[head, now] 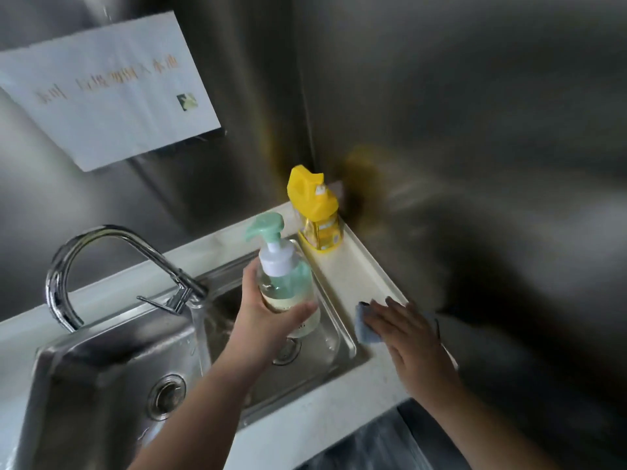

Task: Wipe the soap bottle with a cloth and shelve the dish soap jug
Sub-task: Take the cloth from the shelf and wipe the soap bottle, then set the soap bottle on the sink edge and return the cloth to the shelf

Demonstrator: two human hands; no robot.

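On the white surface (359, 283) our right hand (407, 337) presses flat fingers on the cloth (364, 329); left hand (268, 313) fingers wrap the bottle (288, 286), which could slip into the sink (237, 334) if wet.

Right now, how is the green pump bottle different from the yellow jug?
The pump bottle is clear with a green pump head; the yellow jug is solid yellow with a small white cap. The pump bottle is held tilted over the sink in the left hand; the jug stands untouched in the corner. Both are plastic.
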